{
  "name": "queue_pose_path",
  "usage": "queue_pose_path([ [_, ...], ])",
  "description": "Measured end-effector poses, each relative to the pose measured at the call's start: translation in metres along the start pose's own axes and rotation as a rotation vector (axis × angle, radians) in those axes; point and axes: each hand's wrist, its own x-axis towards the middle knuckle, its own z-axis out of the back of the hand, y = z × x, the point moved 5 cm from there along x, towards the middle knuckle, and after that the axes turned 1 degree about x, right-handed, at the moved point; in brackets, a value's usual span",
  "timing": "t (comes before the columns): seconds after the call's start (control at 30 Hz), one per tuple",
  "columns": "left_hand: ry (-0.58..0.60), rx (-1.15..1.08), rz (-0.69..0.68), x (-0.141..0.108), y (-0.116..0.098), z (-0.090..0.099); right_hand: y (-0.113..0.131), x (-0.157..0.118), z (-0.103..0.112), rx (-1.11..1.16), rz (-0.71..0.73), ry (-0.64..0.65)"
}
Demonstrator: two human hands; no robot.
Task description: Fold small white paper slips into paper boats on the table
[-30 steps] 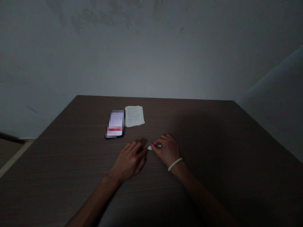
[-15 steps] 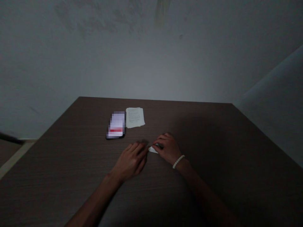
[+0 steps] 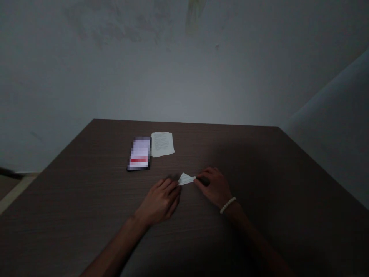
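Observation:
A small piece of white folded paper (image 3: 186, 179) lies between my hands near the middle of the table, its upper edge rising to a point. My left hand (image 3: 160, 201) is low on the tabletop, its fingers curled together and its fingertips gripping the paper's left corner. Between thumb and forefinger, my right hand (image 3: 215, 185) pinches the right end of the paper. A beaded pale bracelet (image 3: 228, 205) circles my right wrist. The fingertips cover both ends of the paper.
Beyond my left hand, a phone (image 3: 139, 153) with a lit, blurred screen lies on the dark wooden table (image 3: 86, 184). A stack of printed paper squares (image 3: 162, 144) sits against its right side. A grey wall (image 3: 184, 77) stands behind the table.
My right hand has moved right and slightly toward me, still pinching the paper. More of the paper shows between my hands. My left hand has stayed nearly in place.

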Motion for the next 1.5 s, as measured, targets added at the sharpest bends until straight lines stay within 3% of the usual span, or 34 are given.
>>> queue_pose_path([
  [0.27, -0.071, -0.036, -0.049, -0.001, 0.000, -0.001, 0.000, 0.000, -0.013, 0.052, 0.007, 0.001],
  [0.5, -0.039, -0.189, 0.078, 0.006, 0.009, -0.009, 0.001, 0.000, -0.017, 0.104, 0.062, 0.009],
  [0.97, -0.045, -0.393, 0.141, 0.026, 0.020, -0.013, -0.004, -0.003, -0.013, 0.116, 0.060, -0.021],
  [1.5, -0.088, -0.408, 0.047, 0.020, 0.011, -0.009, 0.003, -0.004, -0.011, 0.202, 0.086, 0.025],
])
